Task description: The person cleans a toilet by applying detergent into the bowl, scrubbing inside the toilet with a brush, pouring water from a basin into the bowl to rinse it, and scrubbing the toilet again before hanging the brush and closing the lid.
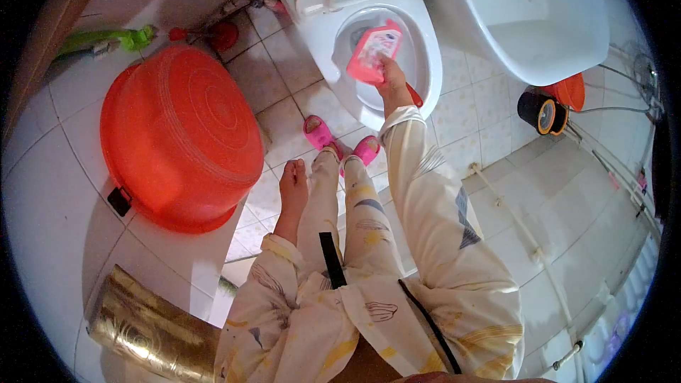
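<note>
My right hand point(392, 86) is closed around a pink bottle point(368, 59) with a printed white label, shaped like a toilet cleaner bottle. The bottle is tilted over the bowl of a white toilet point(431, 64), whose lid is raised. Beside my right wrist, a red piece point(413, 96) shows at the front of the bowl; I cannot make out what it is. My left hand point(292, 186) hangs in front of me with its fingers out and holds nothing. Pink slippers point(318, 132) are on my feet below.
A large upturned red tub point(206, 120) rests at the left, with a red plunger-like thing point(223, 35) and a green item point(138, 38) behind it. A white washbasin point(525, 35) is at the right. Pipes point(540, 255) run along the right wall. A gold-coloured panel point(152, 326) lies lower left.
</note>
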A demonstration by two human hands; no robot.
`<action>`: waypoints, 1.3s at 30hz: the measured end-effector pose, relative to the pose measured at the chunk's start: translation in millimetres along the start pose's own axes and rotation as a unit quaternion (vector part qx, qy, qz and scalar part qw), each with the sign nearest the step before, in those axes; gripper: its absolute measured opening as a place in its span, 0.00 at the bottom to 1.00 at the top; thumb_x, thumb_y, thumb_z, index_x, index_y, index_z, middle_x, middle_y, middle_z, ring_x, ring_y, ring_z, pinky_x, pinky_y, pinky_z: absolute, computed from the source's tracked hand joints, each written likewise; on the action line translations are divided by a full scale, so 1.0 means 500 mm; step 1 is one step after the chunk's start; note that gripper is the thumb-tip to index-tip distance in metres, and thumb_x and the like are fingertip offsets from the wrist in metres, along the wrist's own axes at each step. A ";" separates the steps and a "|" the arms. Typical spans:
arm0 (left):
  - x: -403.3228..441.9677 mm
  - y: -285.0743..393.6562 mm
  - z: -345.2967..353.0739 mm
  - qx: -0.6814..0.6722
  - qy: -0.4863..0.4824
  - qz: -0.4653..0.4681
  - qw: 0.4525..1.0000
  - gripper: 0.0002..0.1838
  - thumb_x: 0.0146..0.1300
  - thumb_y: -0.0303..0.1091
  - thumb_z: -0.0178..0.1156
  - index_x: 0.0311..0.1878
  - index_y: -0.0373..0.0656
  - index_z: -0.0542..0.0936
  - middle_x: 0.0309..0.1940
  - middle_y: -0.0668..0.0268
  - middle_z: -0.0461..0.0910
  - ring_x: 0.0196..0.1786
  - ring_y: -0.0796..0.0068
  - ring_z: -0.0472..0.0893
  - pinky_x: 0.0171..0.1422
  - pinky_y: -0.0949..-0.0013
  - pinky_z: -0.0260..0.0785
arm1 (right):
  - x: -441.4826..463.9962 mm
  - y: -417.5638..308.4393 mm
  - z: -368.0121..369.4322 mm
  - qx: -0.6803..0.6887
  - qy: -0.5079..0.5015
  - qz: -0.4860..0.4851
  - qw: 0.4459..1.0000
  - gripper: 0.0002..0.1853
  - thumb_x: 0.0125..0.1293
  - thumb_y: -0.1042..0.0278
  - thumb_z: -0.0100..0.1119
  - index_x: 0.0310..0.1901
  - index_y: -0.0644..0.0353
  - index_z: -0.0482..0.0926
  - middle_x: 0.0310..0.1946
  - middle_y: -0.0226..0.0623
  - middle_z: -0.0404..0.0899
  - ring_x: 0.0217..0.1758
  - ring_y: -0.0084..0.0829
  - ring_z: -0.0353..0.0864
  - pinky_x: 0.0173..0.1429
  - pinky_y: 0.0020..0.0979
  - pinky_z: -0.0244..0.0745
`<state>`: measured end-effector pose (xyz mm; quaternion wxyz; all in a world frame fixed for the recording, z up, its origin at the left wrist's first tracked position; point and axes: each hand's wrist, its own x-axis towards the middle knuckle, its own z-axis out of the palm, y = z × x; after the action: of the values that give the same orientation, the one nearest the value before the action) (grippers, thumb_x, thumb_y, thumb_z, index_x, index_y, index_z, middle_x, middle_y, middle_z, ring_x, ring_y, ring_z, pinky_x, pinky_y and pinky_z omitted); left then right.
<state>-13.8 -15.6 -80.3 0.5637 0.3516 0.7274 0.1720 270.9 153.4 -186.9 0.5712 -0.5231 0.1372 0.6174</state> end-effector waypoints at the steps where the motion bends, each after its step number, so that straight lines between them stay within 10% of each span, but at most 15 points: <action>1: 0.001 0.000 0.001 -0.011 0.004 0.008 1.000 0.16 0.66 0.44 0.48 0.37 0.39 0.72 0.22 0.66 0.70 0.25 0.77 0.67 0.31 0.72 0.62 | -0.015 -0.005 -0.006 0.000 0.000 -0.001 1.000 0.15 0.59 0.68 0.53 0.45 0.66 0.70 0.36 0.39 0.78 0.35 0.36 0.79 0.44 0.35 0.76; 3: -0.001 0.014 0.004 -0.023 0.010 0.019 0.999 0.15 0.65 0.44 0.48 0.37 0.39 0.72 0.22 0.66 0.70 0.25 0.77 0.68 0.31 0.72 0.62 | -0.060 -0.017 -0.019 -0.502 0.052 -0.019 0.863 0.14 0.55 0.66 0.57 0.39 0.69 0.75 0.31 0.37 0.79 0.32 0.36 0.79 0.40 0.32 0.75; 8: -0.008 0.049 0.016 0.032 0.045 0.056 0.997 0.16 0.60 0.42 0.57 0.42 0.39 0.71 0.23 0.68 0.71 0.24 0.81 0.67 0.30 0.74 0.62 | -0.165 -0.043 -0.090 -0.878 0.034 -0.021 0.477 0.19 0.50 0.54 0.55 0.40 0.58 0.78 0.33 0.48 0.79 0.39 0.44 0.79 0.43 0.40 0.73; 15: 0.040 0.085 0.058 -0.038 0.034 0.073 0.996 0.16 0.56 0.36 0.61 0.42 0.36 0.71 0.25 0.71 0.72 0.28 0.82 0.70 0.32 0.78 0.64 | -0.281 -0.063 -0.204 -0.822 0.097 -0.115 0.549 0.18 0.52 0.59 0.58 0.41 0.61 0.75 0.32 0.43 0.80 0.39 0.38 0.81 0.40 0.36 0.75; 17: 0.073 0.103 0.076 -0.137 -0.016 0.101 0.985 0.17 0.54 0.36 0.63 0.42 0.36 0.72 0.28 0.68 0.75 0.32 0.79 0.74 0.38 0.76 0.68 | -0.295 -0.054 -0.245 -0.534 0.023 -0.043 0.844 0.16 0.55 0.63 0.59 0.43 0.63 0.73 0.30 0.38 0.80 0.33 0.28 0.80 0.35 0.29 0.74; 18: 0.082 0.130 0.082 -0.136 -0.014 0.103 0.985 0.17 0.54 0.36 0.63 0.42 0.36 0.72 0.28 0.68 0.75 0.32 0.79 0.74 0.38 0.76 0.68 | -0.313 -0.048 -0.232 -0.459 0.040 -0.018 0.887 0.14 0.58 0.66 0.59 0.45 0.62 0.73 0.29 0.28 0.77 0.28 0.18 0.73 0.30 0.21 0.70; 25: 0.078 0.367 0.139 -0.095 -0.090 0.113 0.985 0.15 0.56 0.38 0.62 0.39 0.36 0.76 0.29 0.69 0.76 0.31 0.83 0.73 0.37 0.78 0.66 | -0.433 -0.051 -0.197 -0.352 -0.025 -0.052 0.934 0.15 0.61 0.64 0.56 0.48 0.57 0.72 0.27 0.22 0.74 0.22 0.10 0.63 0.22 0.17 0.56; 28: 0.074 0.411 0.172 -0.117 -0.159 0.087 0.976 0.16 0.57 0.42 0.60 0.38 0.37 0.77 0.28 0.70 0.75 0.29 0.84 0.72 0.36 0.79 0.65 | -0.483 -0.067 -0.175 -0.337 -0.059 -0.088 0.936 0.17 0.61 0.65 0.56 0.50 0.61 0.70 0.37 0.29 0.76 0.35 0.17 0.74 0.37 0.21 0.71; 39: 0.031 0.476 0.198 -0.126 -0.330 0.030 0.935 0.16 0.59 0.45 0.58 0.32 0.40 0.76 0.25 0.72 0.74 0.28 0.85 0.70 0.35 0.80 0.65 | -0.518 -0.076 -0.211 -0.353 -0.089 -0.153 0.919 0.15 0.58 0.70 0.59 0.46 0.62 0.71 0.37 0.31 0.76 0.32 0.18 0.71 0.33 0.21 0.69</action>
<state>153.0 146.2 32.6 0.8065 0.3359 0.4618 0.1532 303.2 -61.3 -6.7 0.4466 -0.6481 -0.2227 0.5752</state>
